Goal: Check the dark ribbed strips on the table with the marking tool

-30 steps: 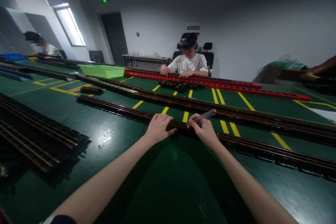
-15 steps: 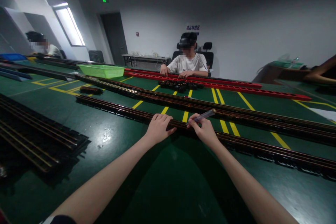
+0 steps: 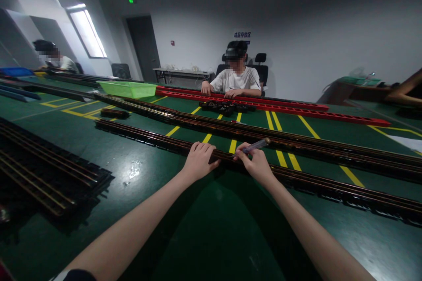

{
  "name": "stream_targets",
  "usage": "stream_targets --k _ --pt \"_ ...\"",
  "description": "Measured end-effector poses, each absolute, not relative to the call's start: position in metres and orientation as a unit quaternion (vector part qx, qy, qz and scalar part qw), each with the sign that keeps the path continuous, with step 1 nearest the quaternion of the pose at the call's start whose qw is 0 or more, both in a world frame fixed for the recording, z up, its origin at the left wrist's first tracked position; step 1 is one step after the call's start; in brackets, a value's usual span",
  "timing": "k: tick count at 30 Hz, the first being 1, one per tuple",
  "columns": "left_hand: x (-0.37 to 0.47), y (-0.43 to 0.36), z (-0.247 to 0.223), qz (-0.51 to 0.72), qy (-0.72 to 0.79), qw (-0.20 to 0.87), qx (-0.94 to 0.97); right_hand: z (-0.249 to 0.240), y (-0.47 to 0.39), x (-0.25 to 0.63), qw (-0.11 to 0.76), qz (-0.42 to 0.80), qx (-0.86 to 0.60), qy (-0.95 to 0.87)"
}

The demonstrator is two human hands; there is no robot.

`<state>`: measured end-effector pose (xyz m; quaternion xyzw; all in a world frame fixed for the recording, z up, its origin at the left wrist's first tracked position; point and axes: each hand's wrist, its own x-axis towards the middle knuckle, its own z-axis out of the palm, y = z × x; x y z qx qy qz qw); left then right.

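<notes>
A long dark rail (image 3: 154, 137) with copper-coloured lines runs across the green table in front of me. My left hand (image 3: 199, 158) lies over it, fingers bent across the far side and thumb along the near edge. Just to the right, my right hand (image 3: 255, 162) pinches a slim pen-like tool (image 3: 259, 144) with a see-through barrel and a brownish end. The tool leans up to the right, its lower tip at the rail's top. Whether that tip touches the rail is too small to tell.
A parallel long dark rail (image 3: 296, 138) lies beyond, with red slotted strips (image 3: 346, 117) farther back. Several dark rails (image 3: 49, 167) lie at left. Near a light green basket (image 3: 128, 90) is a short dark piece (image 3: 114, 113). A co-worker (image 3: 237, 79) sits opposite.
The pen-like tool has shifted very slightly to the left with my right hand. My left hand stays in nearly the same place on the rail.
</notes>
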<state>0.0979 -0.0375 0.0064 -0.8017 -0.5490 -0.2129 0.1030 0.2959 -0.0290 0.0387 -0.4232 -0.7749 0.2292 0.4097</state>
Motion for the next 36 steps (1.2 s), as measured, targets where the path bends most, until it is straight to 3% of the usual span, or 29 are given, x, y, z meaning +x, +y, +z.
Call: stream_targets --k 36 --pt "0.0957 -0.0375 0.002 -0.215 -0.545 0.129 -0.8 0.0422 -0.0283 0.298 0.404 0.219 -0.437 -0.773"
